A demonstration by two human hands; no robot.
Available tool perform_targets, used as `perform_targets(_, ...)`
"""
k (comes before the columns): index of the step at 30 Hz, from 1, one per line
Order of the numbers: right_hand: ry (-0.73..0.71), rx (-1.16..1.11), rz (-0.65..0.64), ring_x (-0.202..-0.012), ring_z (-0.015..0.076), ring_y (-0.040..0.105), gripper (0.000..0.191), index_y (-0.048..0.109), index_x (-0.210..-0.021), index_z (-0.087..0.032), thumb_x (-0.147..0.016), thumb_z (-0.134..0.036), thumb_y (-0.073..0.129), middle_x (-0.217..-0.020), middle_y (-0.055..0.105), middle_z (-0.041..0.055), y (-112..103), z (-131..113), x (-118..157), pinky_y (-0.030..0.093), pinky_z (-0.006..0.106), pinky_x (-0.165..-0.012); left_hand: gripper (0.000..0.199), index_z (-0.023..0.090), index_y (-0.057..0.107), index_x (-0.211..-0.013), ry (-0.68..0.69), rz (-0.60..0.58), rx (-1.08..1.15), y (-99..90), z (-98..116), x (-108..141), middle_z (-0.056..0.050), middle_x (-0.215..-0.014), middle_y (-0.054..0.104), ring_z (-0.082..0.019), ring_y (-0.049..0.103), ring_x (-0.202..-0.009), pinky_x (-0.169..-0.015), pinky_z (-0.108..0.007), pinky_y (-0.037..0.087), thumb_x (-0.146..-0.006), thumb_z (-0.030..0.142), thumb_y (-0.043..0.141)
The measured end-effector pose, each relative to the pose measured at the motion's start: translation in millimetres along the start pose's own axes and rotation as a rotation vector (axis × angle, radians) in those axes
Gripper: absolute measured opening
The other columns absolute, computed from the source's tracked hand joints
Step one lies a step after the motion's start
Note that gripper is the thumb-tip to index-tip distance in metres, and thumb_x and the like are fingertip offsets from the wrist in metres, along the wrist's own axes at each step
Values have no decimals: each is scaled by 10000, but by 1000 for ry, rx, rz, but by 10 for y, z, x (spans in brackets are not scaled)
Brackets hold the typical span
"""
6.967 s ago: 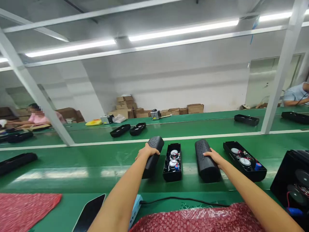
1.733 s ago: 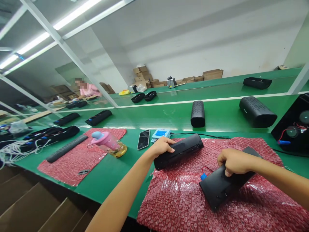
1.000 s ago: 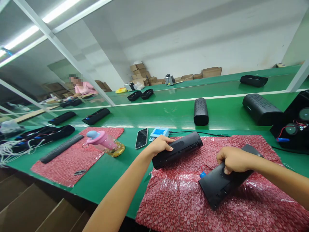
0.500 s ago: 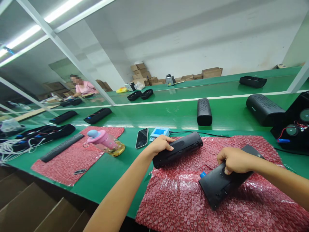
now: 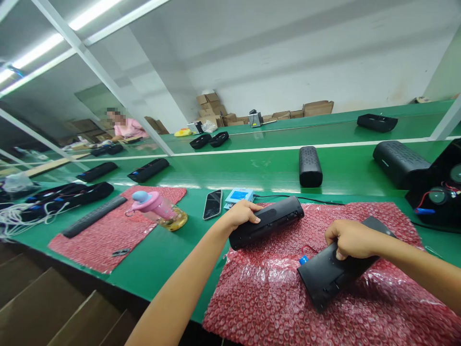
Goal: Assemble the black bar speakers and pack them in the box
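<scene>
My left hand (image 5: 244,215) grips the left end of a black speaker housing (image 5: 273,222), which lies slanted at the back of the red bubble wrap (image 5: 262,298). My right hand (image 5: 351,239) is closed on the upper edge of a flat black panel (image 5: 331,276), thumb on its face, tilted over the wrap. A blue connector (image 5: 303,260) on a thin red wire shows at the panel's left. Behind my left hand are a light-blue device (image 5: 239,195) with a black cable and a phone (image 5: 212,204).
A pink bottle (image 5: 158,210) stands left, by a second bubble wrap sheet (image 5: 97,250) holding a long black part. Black speakers (image 5: 310,166) rest on the green belt. An open housing with wires (image 5: 437,194) is at right. A person in pink (image 5: 127,128) sits far left.
The view has shifted slightly. The speaker standing on the belt and the one to its right sit a little further right. Both hands keep their holds, almost unmoved.
</scene>
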State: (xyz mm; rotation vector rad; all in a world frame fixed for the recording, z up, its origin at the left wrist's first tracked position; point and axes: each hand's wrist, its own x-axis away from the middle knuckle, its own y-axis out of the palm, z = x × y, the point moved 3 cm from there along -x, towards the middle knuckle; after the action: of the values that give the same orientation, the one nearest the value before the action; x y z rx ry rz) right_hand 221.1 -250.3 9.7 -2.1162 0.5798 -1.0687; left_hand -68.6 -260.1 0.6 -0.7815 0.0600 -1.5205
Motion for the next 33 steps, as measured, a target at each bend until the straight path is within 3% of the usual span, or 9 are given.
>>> perform_targets(19, -10, 14, -9, -651, 136, 483, 146, 522, -589, -167, -518, -111, 637, -595, 521, -34, 19, 4, -19, 239, 250, -540, 495, 189, 753, -922, -17, 3, 2, 5, 31, 16, 29, -670, 701, -173, 579, -639, -619, -261, 435, -466, 77, 596)
perform_targets(23, -62, 30, -4, -639, 141, 484, 126, 516, -592, -165, -539, -129, 623, -602, 529, -23, 10, 23, -15, 237, 254, -546, 504, 181, 751, -923, -21, 5, 1, 6, 32, 19, 31, -650, 698, -171, 570, -623, -606, -262, 430, -456, 73, 594)
perform_targets(26, -182, 54, 25, -746, 169, 515, 87, 542, -676, -175, -612, -168, 600, -743, 592, -3, 21, 47, 56, 281, 265, -625, 505, 181, 750, -923, -15, 10, 3, 14, 44, 37, 33, -643, 698, -167, 562, -613, -608, -262, 428, -454, 74, 595)
perform_targets(29, -320, 100, 76, -880, 224, 515, 235, 563, -819, -193, -636, -294, 670, -915, 602, 26, 98, 88, 193, 316, 304, -752, 495, 184, 754, -906, 1, 14, 9, 29, 60, 60, 35, -634, 697, -164, 561, -611, -620, -262, 429, -453, 71, 590)
perform_targets(33, -369, 172, 159, -858, 251, 505, 488, 563, -855, -203, -485, -375, 831, -924, 585, 33, 266, 177, 373, 337, 338, -741, 484, 194, 759, -877, 15, 36, 31, 33, 54, 57, 37, -638, 702, -167, 562, -619, -627, -262, 428, -444, 62, 588)
